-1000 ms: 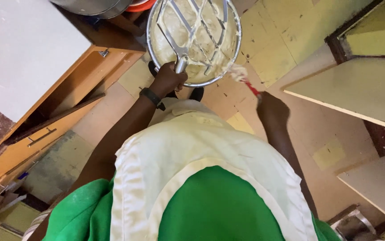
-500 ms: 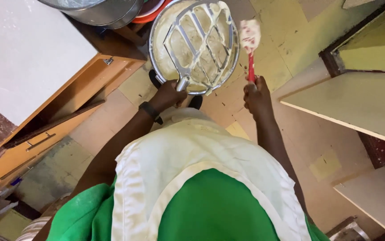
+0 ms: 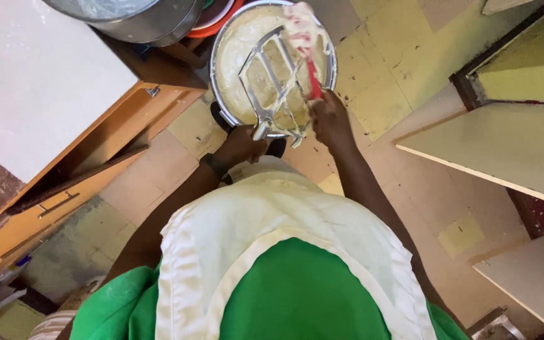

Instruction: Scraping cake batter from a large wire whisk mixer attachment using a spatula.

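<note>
Upper left of frame: pale flat tabletop (image 3: 29,82), cut off by the left and top edges. Below it a wooden cabinet front with a metal bar handle (image 3: 57,204); the lower left corner is cluttered and too dim to sort out. Top centre-left: a grey metal tub (image 3: 127,17) with an orange rim beneath it, both cropped by the top edge.

Left hand (image 3: 241,145), dark band at the wrist, sits in the centre of frame. Fingers are curled tight around the stem of a large metal flat-beater mixer paddle (image 3: 272,88); the fingertips themselves are tucked under and hidden. The paddle is held tilted over a round steel mixing bowl of pale batter (image 3: 234,56), which stands on the tiled floor (image 3: 410,69) at top centre. Bowl's upper rim is cut off by the frame; batter coats the paddle bars.

Right hand (image 3: 330,119), just right of the paddle, fingers closed round the red handle of a batter-smeared spatula (image 3: 303,38). The spatula blade lies against the paddle's upper right bars. Handle mostly buried in the grip.

Lower frame: cream apron over green garment (image 3: 284,252) blocks the legs and floor. Right: pale shelf boards (image 3: 505,151), cropped.
</note>
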